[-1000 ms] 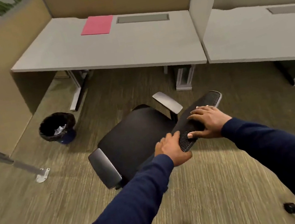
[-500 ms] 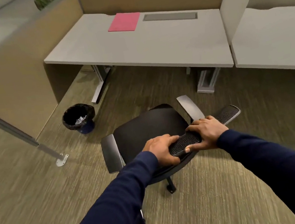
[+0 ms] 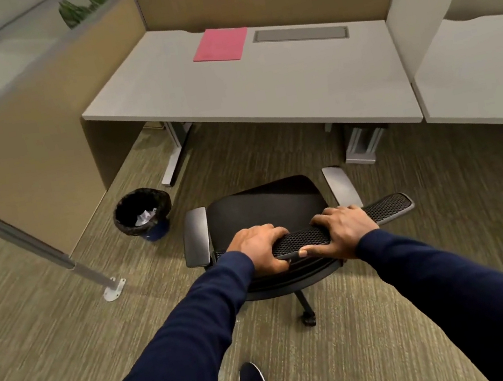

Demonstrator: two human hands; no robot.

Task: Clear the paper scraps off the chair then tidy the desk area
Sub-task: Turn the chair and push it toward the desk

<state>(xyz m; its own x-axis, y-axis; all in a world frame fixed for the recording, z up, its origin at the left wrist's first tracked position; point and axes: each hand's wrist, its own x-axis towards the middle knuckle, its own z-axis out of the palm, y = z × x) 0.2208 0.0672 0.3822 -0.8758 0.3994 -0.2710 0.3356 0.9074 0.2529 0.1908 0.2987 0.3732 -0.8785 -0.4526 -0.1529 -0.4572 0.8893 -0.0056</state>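
A black office chair (image 3: 266, 207) stands on the carpet in front of the grey desk (image 3: 259, 88), its seat bare and facing the desk. Both hands grip the top of its mesh backrest (image 3: 387, 205): my left hand (image 3: 258, 247) at the left part, my right hand (image 3: 341, 228) near the middle. A pink folder (image 3: 221, 44) lies at the back of the desk. White crumpled paper scraps (image 3: 146, 216) sit inside the black-lined waste bin (image 3: 143, 214) on the floor, left of the chair.
A tan partition (image 3: 35, 154) flanks the desk on the left, with a slanted metal post (image 3: 35, 248) bolted to the floor. A white divider (image 3: 415, 3) separates a second desk (image 3: 478, 76) on the right. My shoe (image 3: 251, 380) is behind the chair.
The chair has swung round so its seat faces the desk squarely. Both hands have tightened on the backrest top, and the desk now appears closer and more central.
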